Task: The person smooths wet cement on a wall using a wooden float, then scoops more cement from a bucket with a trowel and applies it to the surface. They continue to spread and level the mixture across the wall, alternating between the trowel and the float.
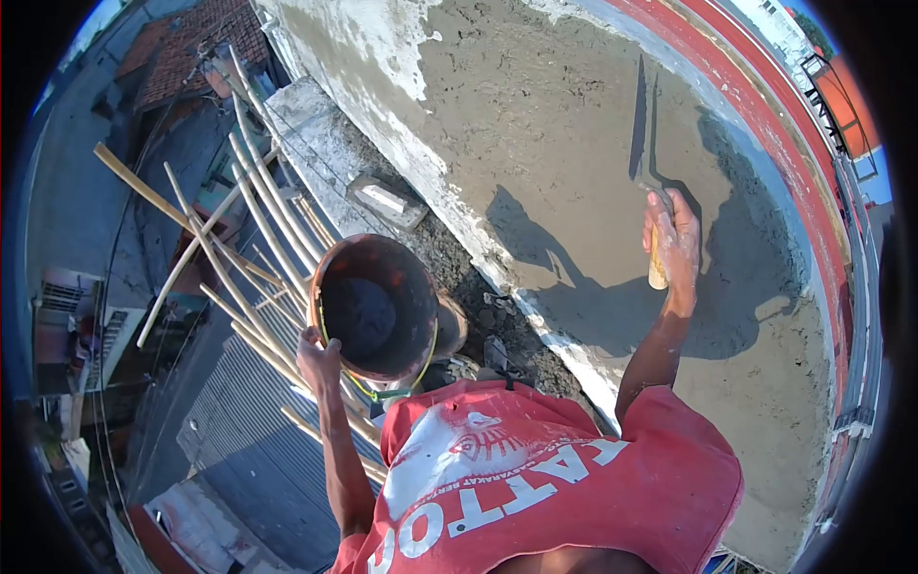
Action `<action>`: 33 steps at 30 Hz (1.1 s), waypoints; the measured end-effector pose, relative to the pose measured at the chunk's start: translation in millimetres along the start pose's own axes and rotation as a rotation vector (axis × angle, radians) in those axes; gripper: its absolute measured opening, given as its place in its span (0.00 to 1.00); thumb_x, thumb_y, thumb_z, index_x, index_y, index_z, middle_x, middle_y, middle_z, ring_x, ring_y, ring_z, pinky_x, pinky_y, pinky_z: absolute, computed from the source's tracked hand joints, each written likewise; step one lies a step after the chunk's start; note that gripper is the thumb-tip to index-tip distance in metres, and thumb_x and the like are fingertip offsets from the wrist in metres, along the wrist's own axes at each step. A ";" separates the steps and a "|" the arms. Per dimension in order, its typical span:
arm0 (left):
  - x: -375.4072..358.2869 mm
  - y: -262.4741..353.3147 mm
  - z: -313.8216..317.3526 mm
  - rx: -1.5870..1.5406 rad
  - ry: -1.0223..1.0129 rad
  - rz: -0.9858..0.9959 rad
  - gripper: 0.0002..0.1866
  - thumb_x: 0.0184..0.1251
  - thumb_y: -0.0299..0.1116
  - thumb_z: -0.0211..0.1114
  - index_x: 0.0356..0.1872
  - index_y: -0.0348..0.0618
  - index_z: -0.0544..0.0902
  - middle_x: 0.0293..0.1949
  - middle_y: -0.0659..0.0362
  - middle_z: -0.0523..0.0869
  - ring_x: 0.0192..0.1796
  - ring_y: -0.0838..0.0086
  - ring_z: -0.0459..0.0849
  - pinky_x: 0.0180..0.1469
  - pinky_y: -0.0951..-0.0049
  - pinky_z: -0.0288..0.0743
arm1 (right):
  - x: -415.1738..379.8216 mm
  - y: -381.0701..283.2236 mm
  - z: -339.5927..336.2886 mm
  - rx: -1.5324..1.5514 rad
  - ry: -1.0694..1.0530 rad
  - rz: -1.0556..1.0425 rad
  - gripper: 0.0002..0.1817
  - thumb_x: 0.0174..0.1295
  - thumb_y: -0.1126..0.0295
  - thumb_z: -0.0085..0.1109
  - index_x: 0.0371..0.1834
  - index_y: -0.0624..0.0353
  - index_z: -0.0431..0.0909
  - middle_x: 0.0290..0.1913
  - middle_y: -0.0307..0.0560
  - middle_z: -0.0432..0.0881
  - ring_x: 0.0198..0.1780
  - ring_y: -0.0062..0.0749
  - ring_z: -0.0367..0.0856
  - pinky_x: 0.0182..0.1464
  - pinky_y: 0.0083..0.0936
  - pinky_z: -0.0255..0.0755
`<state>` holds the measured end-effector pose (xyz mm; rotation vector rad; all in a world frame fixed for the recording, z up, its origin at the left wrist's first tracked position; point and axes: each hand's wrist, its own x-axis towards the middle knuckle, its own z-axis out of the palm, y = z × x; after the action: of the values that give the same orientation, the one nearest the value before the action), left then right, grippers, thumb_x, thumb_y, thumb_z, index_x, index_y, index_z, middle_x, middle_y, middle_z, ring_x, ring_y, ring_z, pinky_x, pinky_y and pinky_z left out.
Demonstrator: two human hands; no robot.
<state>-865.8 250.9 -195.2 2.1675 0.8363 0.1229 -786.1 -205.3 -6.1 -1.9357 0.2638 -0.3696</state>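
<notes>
My right hand [678, 241] is closed around the wooden handle of a trowel [638, 139]. The trowel's thin blade points up, edge-on in this view, close to the wet grey plaster [545, 115] on the wall, where its shadow falls beside it. At the left, my left hand [318, 362] grips the rim of a dark bucket [417, 277], thumb on the near side. The bucket is tilted with its mouth facing me, and its inside shows a dark bottom. A yellow-green handle hangs loose along its lower rim.
Bamboo poles [273, 210] stick up left of the bucket. A rectangular block [386, 202] lies on the rough ledge [320, 134] beside the wall's white edge. Below at the left are a corrugated roof [258, 411] and houses. A red band [765, 86] borders the plaster at right.
</notes>
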 end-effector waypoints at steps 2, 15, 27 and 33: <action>3.8 -1.3 6.8 -0.043 -0.044 -0.021 0.25 0.41 0.29 0.67 0.47 0.36 0.78 0.44 0.46 0.83 0.48 0.56 0.82 0.53 0.64 0.71 | -14.8 3.6 3.0 -0.296 -0.139 0.024 0.13 0.64 0.59 0.56 0.31 0.58 0.72 0.17 0.36 0.68 0.15 0.23 0.67 0.20 0.21 0.61; -50.0 68.5 54.3 0.006 -0.247 0.189 0.24 0.44 0.30 0.68 0.47 0.35 0.77 0.43 0.43 0.83 0.47 0.51 0.82 0.51 0.61 0.73 | -100.4 168.8 198.2 -1.466 -0.723 -0.814 0.09 0.48 0.65 0.58 0.33 0.52 0.79 0.31 0.40 0.76 0.40 0.29 0.74 0.40 0.27 0.66; -43.3 50.4 59.5 -0.133 -0.313 0.089 0.22 0.44 0.27 0.68 0.44 0.32 0.77 0.41 0.46 0.84 0.45 0.59 0.83 0.50 0.66 0.73 | -110.3 156.1 151.2 -0.640 -0.998 -0.157 0.17 0.49 0.55 0.63 0.40 0.51 0.81 0.27 0.54 0.82 0.33 0.51 0.81 0.37 0.42 0.73; -27.2 28.0 48.9 -0.199 -0.248 0.033 0.21 0.42 0.25 0.67 0.42 0.31 0.77 0.39 0.47 0.84 0.43 0.64 0.83 0.49 0.69 0.72 | -88.3 110.9 142.8 -0.729 -0.911 -0.255 0.16 0.51 0.55 0.63 0.35 0.54 0.80 0.23 0.53 0.79 0.28 0.50 0.80 0.32 0.41 0.71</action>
<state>-855.4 189.9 -203.8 1.9617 0.6194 -0.0445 -815.6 -94.3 -171.3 -2.6342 -0.5216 0.5424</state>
